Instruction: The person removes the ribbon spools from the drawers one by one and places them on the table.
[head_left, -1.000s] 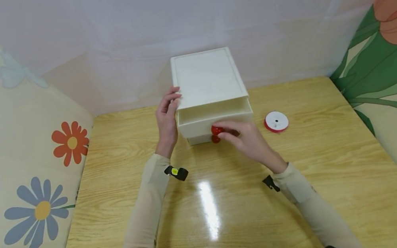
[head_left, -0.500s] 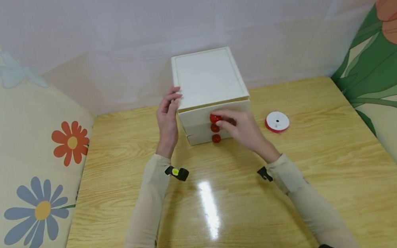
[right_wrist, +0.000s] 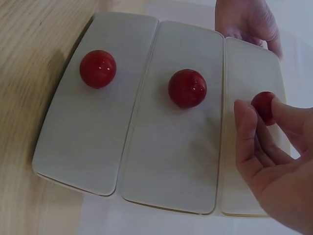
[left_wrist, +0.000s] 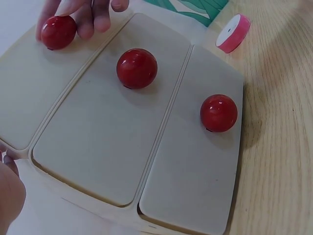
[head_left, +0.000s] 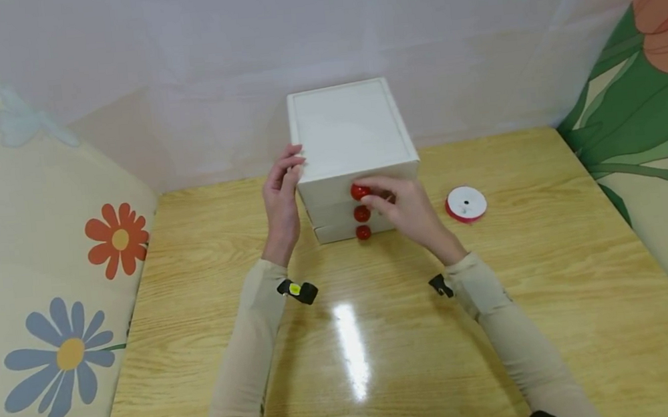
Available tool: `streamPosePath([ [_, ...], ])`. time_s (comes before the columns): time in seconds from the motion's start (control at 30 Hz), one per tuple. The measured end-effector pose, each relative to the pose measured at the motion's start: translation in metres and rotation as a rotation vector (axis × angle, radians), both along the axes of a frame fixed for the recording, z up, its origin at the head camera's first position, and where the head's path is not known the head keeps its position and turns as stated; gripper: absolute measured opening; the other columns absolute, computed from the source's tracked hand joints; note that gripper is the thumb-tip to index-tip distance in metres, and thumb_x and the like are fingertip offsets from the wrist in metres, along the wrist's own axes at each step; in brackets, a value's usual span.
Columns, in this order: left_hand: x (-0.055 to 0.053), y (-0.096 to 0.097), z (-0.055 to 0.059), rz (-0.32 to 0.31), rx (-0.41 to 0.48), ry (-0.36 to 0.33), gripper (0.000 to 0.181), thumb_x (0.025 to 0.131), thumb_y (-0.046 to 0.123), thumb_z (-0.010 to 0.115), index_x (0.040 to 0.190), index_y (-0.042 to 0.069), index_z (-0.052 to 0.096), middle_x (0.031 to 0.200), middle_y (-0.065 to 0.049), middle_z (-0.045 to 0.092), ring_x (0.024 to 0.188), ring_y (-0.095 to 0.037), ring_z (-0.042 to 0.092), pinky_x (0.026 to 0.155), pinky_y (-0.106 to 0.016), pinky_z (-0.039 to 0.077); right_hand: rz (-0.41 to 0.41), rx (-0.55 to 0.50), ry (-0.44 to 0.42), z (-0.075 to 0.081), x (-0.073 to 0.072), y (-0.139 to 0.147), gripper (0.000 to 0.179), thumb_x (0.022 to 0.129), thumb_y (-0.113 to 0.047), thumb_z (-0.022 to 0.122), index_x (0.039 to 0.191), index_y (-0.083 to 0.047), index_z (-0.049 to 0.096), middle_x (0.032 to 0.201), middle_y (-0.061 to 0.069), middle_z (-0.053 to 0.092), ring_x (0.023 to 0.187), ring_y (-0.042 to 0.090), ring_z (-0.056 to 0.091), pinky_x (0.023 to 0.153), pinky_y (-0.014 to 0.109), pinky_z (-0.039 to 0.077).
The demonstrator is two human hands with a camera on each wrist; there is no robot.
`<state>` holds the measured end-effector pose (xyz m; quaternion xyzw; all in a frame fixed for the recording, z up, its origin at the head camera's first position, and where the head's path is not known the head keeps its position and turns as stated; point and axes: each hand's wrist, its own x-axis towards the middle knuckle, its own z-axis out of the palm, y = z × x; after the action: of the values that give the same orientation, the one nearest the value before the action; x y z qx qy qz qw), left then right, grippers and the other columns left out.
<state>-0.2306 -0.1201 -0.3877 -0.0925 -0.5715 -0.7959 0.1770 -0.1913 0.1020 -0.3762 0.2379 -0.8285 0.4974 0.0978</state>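
A small white three-drawer cabinet (head_left: 347, 126) stands against the back wall, all its drawers pushed in. Each drawer front carries one round red knob. My right hand (head_left: 409, 211) pinches the top drawer's knob (right_wrist: 264, 107) between thumb and fingers. Below it are the middle knob (left_wrist: 137, 68) and the bottom knob (left_wrist: 218, 113), both untouched. My left hand (head_left: 281, 200) rests on the cabinet's left side, fingertips at the top edge. Only part of that hand (right_wrist: 248, 22) shows in the right wrist view.
A white spool with a red-pink rim (head_left: 466, 204) lies on the wooden table (head_left: 215, 354), right of the cabinet. Behind hangs a pale cloth (head_left: 223, 58). Flower-patterned panels border the table at left and right.
The top drawer, pulled out a second ago, has slid back into the cabinet, with my right hand on its knob moving inward. My left hand has stayed in place.
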Motion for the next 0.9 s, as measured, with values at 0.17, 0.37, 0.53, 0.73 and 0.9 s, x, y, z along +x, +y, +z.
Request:
streamPosePath([
  [0.17,0.0,-0.001,0.0,0.004,-0.001,-0.003,0.028,0.099,0.003,0.053,0.096,0.021,0.074,0.134,-0.001,0.065,0.143,-0.018,0.045,0.12,-0.031,0.032,0.029,-0.024,0.015,-0.01,-0.001,0.0,0.034,0.098,-0.008,0.069,0.131,-0.005,0.068,0.104,0.015,0.075,0.076,0.03,0.069,0.06,0.029,0.053],
  [0.37,-0.001,-0.001,-0.001,0.013,0.002,-0.009,0.027,0.097,0.003,0.055,0.096,0.022,0.074,0.135,-0.002,0.065,0.142,-0.018,0.046,0.119,-0.03,0.032,0.07,0.157,0.045,-0.026,0.0,0.0,0.06,0.097,-0.009,0.071,0.151,-0.015,0.046,0.103,0.015,0.071,0.085,0.026,0.069,0.066,0.035,0.059],
  [0.53,-0.001,-0.002,-0.001,0.016,0.009,-0.01,0.028,0.098,0.003,0.054,0.096,0.021,0.075,0.134,-0.003,0.065,0.142,-0.018,0.046,0.119,-0.031,0.033,0.083,0.248,0.024,-0.04,0.004,-0.001,0.085,0.095,-0.008,0.074,0.162,-0.02,0.023,0.093,0.013,0.069,0.081,0.026,0.068,0.07,0.037,0.06],
  [0.73,-0.003,-0.001,-0.001,0.015,0.001,0.01,0.031,0.097,0.0,0.054,0.094,0.021,0.075,0.131,-0.001,0.067,0.141,-0.02,0.048,0.119,-0.031,0.033,0.048,0.242,0.06,-0.047,0.007,0.0,0.093,0.095,-0.005,0.072,0.166,-0.019,0.015,0.095,0.014,0.067,0.083,0.027,0.067,0.074,0.039,0.06],
  [0.9,-0.002,-0.001,-0.002,0.024,0.001,0.02,0.031,0.095,0.0,0.054,0.094,0.022,0.076,0.129,0.0,0.067,0.14,-0.02,0.048,0.119,-0.031,0.032,-0.019,0.163,0.096,-0.052,0.01,0.002,0.081,0.095,0.003,0.067,0.162,-0.011,0.026,0.109,0.019,0.065,0.088,0.03,0.067,0.076,0.039,0.06],
])
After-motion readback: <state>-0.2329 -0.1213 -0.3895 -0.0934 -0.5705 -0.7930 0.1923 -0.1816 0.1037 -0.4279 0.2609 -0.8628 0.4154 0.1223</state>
